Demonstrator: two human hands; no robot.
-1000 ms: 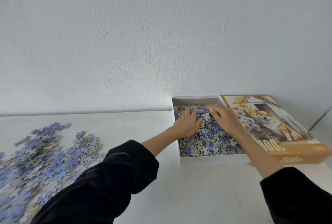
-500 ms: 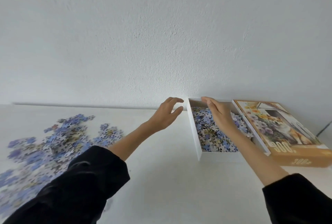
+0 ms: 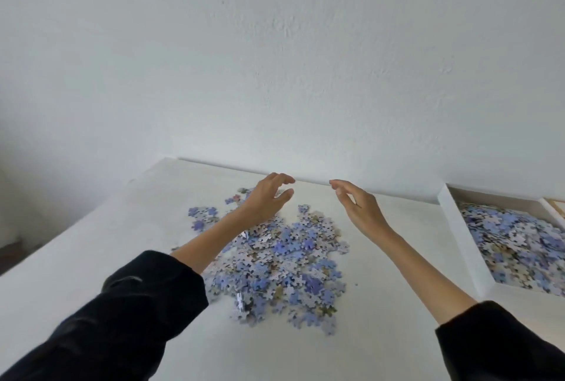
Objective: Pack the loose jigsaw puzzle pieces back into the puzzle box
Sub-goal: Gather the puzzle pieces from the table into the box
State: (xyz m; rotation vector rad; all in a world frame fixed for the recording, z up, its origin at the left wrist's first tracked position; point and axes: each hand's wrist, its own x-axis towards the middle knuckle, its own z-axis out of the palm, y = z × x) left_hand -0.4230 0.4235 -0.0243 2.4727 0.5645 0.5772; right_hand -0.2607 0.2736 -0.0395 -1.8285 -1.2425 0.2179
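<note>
A heap of loose blue, lilac and white puzzle pieces [image 3: 284,267] lies on the white table [image 3: 382,334] in the middle of the view. My left hand [image 3: 267,198] hovers over the far left part of the heap, fingers loosely curved, holding nothing. My right hand [image 3: 360,209] hangs in the air just right of the heap's far edge, fingers relaxed and empty. The white puzzle box [image 3: 461,240] stands at the right edge, holding many pieces.
A plain white wall [image 3: 275,59] rises right behind the table. The table's left edge [image 3: 76,221] drops off to a dark floor. A sliver of the orange box lid [image 3: 558,207] shows at the far right, beside the box.
Both hands left the box and swung left across the table to above the loose heap. The view turned left, so the box now sits at the right edge.
</note>
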